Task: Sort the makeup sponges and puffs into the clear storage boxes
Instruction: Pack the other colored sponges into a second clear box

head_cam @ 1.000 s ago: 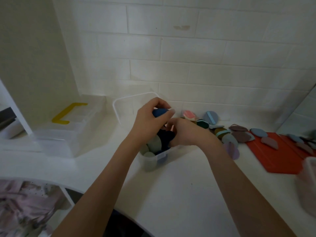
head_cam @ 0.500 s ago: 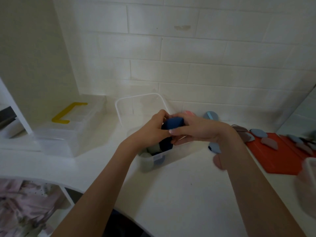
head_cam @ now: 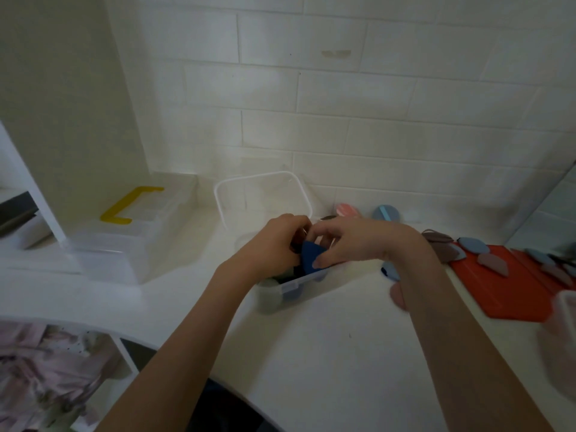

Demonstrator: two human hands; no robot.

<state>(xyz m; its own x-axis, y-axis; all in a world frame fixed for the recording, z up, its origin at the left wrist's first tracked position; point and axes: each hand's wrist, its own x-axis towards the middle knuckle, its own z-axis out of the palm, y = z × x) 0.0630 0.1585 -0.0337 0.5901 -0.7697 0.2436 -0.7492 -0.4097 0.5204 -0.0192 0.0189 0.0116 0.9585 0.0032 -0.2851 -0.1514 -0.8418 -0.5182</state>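
A clear storage box (head_cam: pixel 288 283) stands in the middle of the white counter, its lid (head_cam: pixel 261 194) tipped up behind it. Both hands are over the box. My right hand (head_cam: pixel 352 241) pinches a dark blue sponge (head_cam: pixel 311 258) just above the box's contents. My left hand (head_cam: pixel 274 244) is curled against the sponge's left side, its fingertips hidden. More puffs lie to the right: a pink puff (head_cam: pixel 346 209), a blue puff (head_cam: pixel 385 212), and several mauve and blue ones (head_cam: pixel 467 244).
A closed clear box with a yellow handle (head_cam: pixel 131 207) sits at the left. A red mat (head_cam: pixel 498 285) carries puffs at the right. Another clear container (head_cam: pixel 565 322) is at the right edge. A tiled wall stands behind; shelves with cloth lie lower left.
The two hands have dropped a little with the blue sponge, from above the box rim down toward the sponges inside. My right hand has spread further over it.
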